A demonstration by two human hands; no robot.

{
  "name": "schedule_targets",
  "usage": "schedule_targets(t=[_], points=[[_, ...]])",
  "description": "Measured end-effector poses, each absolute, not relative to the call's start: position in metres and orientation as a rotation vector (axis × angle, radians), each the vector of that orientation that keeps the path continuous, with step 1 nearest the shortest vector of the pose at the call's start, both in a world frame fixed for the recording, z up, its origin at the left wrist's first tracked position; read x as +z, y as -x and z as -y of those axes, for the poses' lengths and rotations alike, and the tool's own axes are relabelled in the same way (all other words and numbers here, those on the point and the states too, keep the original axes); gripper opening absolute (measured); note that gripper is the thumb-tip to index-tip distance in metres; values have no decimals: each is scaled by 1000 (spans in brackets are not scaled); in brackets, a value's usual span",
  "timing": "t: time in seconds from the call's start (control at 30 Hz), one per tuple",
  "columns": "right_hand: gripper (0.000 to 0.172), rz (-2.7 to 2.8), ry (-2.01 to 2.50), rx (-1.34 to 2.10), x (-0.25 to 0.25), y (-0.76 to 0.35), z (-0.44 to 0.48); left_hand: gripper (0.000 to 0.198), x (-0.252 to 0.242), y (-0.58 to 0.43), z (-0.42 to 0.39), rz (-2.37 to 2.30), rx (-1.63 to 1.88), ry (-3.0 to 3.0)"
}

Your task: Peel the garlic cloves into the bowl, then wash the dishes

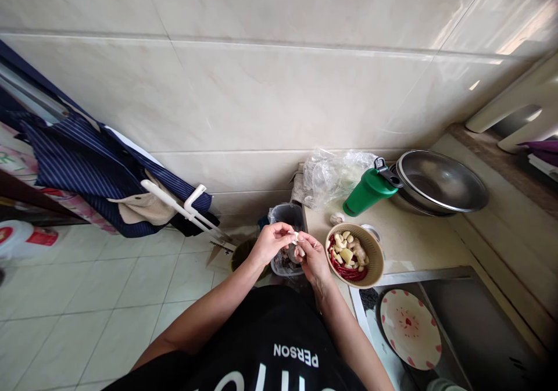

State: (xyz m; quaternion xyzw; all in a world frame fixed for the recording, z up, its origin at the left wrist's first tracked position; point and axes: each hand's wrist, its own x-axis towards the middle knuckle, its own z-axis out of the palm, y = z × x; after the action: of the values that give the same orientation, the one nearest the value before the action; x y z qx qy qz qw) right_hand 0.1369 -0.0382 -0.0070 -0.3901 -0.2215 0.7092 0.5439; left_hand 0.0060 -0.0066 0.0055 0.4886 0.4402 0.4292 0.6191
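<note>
Over the bin (285, 214) at centre frame, the left hand (270, 241) and the right hand (313, 257) pinch one garlic clove (296, 238) with closed fingertips, the bowl (373, 244) to their right already holds peeled cloves, and a garlic head (336, 218) lies unpeeled on the bench (418, 240), so the peeling seems partly done.

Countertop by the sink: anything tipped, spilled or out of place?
Nothing spilled or broken. Only the bowl of chillies, garlic and ginger sits right at the countertop corner, its rim apparently at the edge beside the right hand holding a garlic clove. The green bottle looks slanted, possibly just lens distortion.
</note>
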Motion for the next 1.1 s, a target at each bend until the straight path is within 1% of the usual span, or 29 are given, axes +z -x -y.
schedule_targets(t=[0.1,0.2,0.3,0.4,0.53,0.67,0.77,0.83,1.0,1.1], points=[[25,504,880,1714,-5,-138,38,19,8,-5,6,-989,973,-1119],[33,585,870,1665,-2,-139,38,17,15,-6,6,-995,972,-1080],[27,724,883,1640,2,-139,39,16,18,-6,7,-993,996,-1040],[22,728,877,1630,3,-140,39,17,17,-6,7,-977,1018,-1011],[22,623,868,1597,-1,-141,39,17,17,-5,7,-965,1038,-1000],[23,637,939,1523,-1,-141,39,17,15,-4,5,-1000,1036,-1036],[25,699,1048,1376,9,-154,39,16,4,-1,2,-1129,1011,-1128],[27,739,1181,1215,17,-174,38,16,-9,0,0,-1228,977,-1221],[27,962,1710,761,22,-239,37,13,-40,-4,-6,-1332,849,-1510],[30,1074,1975,599,14,-261,37,15,-50,-9,-11,-1337,782,-1793]])
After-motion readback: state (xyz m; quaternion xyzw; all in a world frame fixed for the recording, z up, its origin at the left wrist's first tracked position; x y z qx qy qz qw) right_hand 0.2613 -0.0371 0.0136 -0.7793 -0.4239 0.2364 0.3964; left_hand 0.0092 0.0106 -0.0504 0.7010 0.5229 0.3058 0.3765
